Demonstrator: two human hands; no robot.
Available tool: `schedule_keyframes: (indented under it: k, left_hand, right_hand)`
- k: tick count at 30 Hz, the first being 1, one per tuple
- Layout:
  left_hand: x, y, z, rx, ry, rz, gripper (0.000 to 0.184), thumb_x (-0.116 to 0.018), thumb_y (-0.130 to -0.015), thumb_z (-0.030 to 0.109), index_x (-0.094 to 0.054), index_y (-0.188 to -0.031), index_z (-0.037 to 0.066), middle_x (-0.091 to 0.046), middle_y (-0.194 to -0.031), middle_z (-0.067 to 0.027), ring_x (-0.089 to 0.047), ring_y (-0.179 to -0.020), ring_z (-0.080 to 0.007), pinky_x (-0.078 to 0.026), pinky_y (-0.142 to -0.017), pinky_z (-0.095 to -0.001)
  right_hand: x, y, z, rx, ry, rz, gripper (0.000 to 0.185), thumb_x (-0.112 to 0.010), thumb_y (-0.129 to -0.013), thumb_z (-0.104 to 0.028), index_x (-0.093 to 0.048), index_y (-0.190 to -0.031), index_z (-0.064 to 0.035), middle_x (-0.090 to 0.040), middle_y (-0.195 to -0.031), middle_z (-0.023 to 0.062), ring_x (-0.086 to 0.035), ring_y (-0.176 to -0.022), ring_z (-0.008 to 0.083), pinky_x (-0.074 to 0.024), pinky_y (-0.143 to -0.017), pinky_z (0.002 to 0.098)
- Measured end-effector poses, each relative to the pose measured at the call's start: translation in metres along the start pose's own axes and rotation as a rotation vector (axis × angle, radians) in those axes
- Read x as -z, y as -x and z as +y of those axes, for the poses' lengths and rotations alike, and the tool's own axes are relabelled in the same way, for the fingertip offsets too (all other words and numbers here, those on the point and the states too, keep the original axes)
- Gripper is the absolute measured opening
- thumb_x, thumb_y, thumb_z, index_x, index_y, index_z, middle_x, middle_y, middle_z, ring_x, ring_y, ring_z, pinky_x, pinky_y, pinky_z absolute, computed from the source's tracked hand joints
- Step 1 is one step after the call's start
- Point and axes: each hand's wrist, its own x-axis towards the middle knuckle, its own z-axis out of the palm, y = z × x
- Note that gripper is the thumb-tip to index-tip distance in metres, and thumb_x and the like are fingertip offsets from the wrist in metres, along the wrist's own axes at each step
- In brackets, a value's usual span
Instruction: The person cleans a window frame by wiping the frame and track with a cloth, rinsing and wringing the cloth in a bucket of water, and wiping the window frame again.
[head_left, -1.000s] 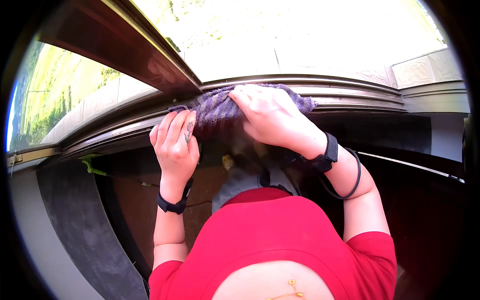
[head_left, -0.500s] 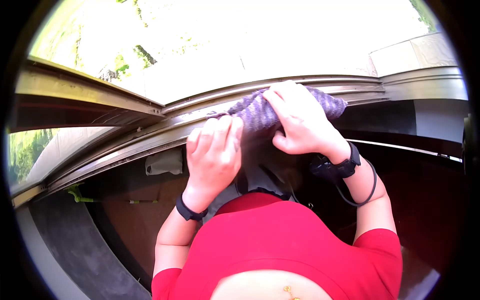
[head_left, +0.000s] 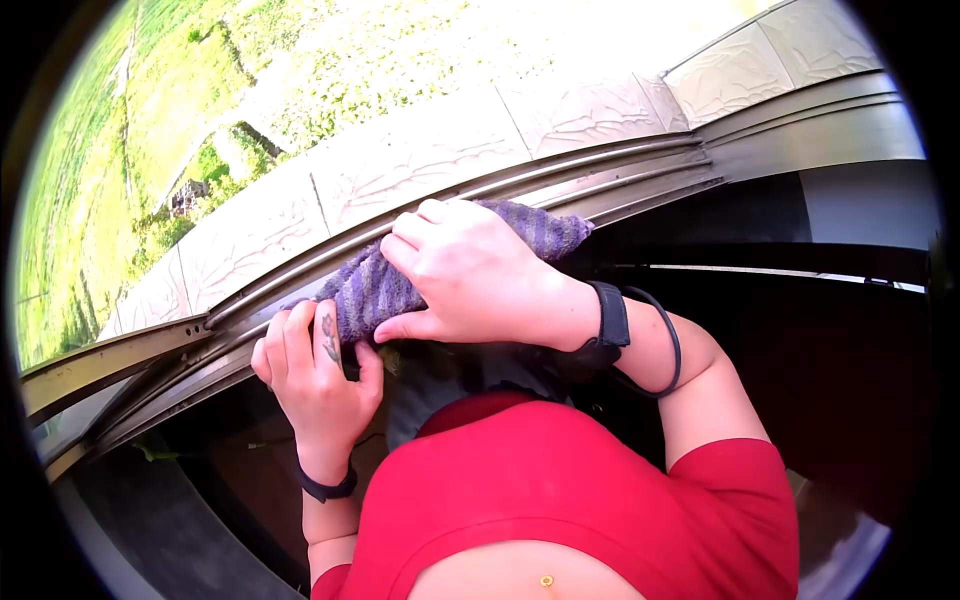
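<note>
A purple-and-grey striped cloth (head_left: 370, 292) lies bunched along the metal window track (head_left: 600, 190). My right hand (head_left: 480, 275) is on top of it, fingers bent over the cloth and thumb along its near side, pressing it to the track. At the cloth's left end, my left hand (head_left: 325, 370) has its fingers curled over the cloth and the track's near edge. The fingertips of both hands are partly hidden. One end of the cloth sticks out to the right beyond my right hand.
The window sash (head_left: 110, 365) stands at the left of the opening. Outside runs a pale tiled ledge (head_left: 420, 150), with bright greenery (head_left: 200, 80) far below. A metal frame corner (head_left: 800, 120) bounds the track on the right. Below the track the room is dark.
Both hands and the cloth have moved left along the track. The sash's end sits further left in view, and more of the ledge and greenery shows as the camera view has shifted.
</note>
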Motion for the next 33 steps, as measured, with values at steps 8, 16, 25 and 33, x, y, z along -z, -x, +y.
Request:
schedule_keyframes:
  k: [8, 16, 25, 33]
  left_hand:
    - [-0.047, -0.067, 0.135, -0.190, 0.082, 0.006, 0.041, -0.066, -0.076, 0.012, -0.063, -0.116, 0.003, -0.059, -0.113, -0.0090, -0.055, -0.109, -0.0254, -0.037, -0.094, -0.0397]
    - [-0.061, -0.096, 0.178, -0.322, 0.037, 0.025, 0.030, -0.061, -0.083, 0.013, -0.065, -0.112, 0.004, -0.057, -0.110, -0.0063, -0.055, -0.105, -0.0209, -0.043, -0.089, -0.0322]
    - [-0.051, -0.087, 0.149, -0.282, 0.161, -0.022, 0.025, -0.063, -0.085, 0.009, -0.066, -0.109, 0.004, -0.062, -0.106, -0.0066, -0.060, -0.099, -0.0228, -0.047, -0.083, -0.0328]
    - [-0.027, -0.060, 0.097, -0.227, 0.126, -0.138, 0.036, -0.061, -0.081, 0.004, -0.063, -0.117, 0.002, -0.061, -0.114, -0.0107, -0.059, -0.104, -0.0300, -0.043, -0.088, -0.0410]
  right_hand:
    - [0.085, 0.095, 0.114, -0.110, 0.060, -0.057, 0.061, -0.084, -0.063, -0.046, -0.064, -0.100, -0.0018, -0.065, -0.099, 0.0119, -0.062, -0.093, 0.0305, -0.0514, -0.084, 0.0390]
    - [0.111, 0.140, 0.143, -0.173, 0.098, -0.060, 0.066, -0.087, -0.061, -0.028, -0.062, -0.116, -0.0008, -0.062, -0.109, 0.0139, -0.061, -0.103, 0.0337, -0.0498, -0.091, 0.0409]
    - [0.097, 0.118, 0.130, -0.154, 0.105, -0.084, 0.061, -0.082, -0.055, -0.017, -0.061, -0.109, 0.0014, -0.060, -0.108, 0.0171, -0.059, -0.103, 0.0358, -0.0469, -0.092, 0.0440]
    - [0.067, 0.085, 0.090, -0.158, 0.050, -0.105, 0.061, -0.084, -0.057, -0.027, -0.062, -0.107, -0.0010, -0.062, -0.106, 0.0132, -0.060, -0.102, 0.0298, -0.0481, -0.089, 0.0402]
